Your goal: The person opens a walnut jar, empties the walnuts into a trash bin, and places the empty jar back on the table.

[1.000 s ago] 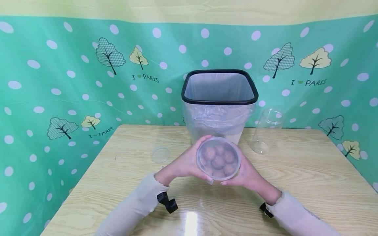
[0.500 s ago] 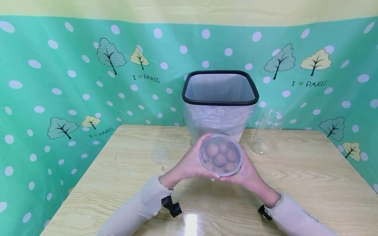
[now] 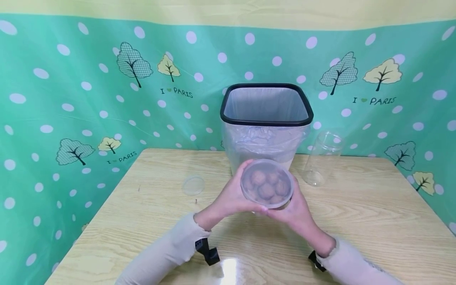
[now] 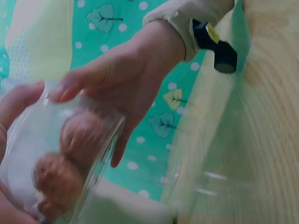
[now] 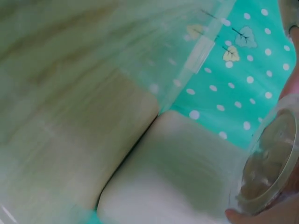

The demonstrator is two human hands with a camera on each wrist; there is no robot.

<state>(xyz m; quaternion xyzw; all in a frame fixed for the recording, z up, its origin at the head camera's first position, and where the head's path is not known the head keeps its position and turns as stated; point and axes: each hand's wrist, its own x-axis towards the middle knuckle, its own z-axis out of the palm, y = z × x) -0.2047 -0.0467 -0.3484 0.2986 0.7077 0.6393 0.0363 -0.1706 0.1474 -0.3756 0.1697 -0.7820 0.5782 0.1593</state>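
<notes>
In the head view, both hands hold a round clear plastic tub [image 3: 267, 184] above the table, its cloudy circular face tilted toward me. Several walnuts [image 4: 56, 177] show through its wall in the left wrist view. My left hand [image 3: 236, 194] grips the tub's left side and my right hand [image 3: 297, 204] its right side. The thumb tips meet below the rim; most other fingers are hidden behind the tub. Beyond it stands a waste bin [image 3: 258, 144] with a black rim and a see-through liner.
A tall clear jar [image 3: 320, 158] stands right of the bin. On the wooden table [image 3: 142, 229], left of the hands, lie a clear round lid [image 3: 194, 185] and a tiny dark bit [image 3: 196, 201]. A green dotted cloth [image 3: 199, 47] hangs behind.
Both hands have shifted the tub slightly up and to the right. Its face tilts a little differently, and the thumb tips have come together. The bin, jar and lid stay put.
</notes>
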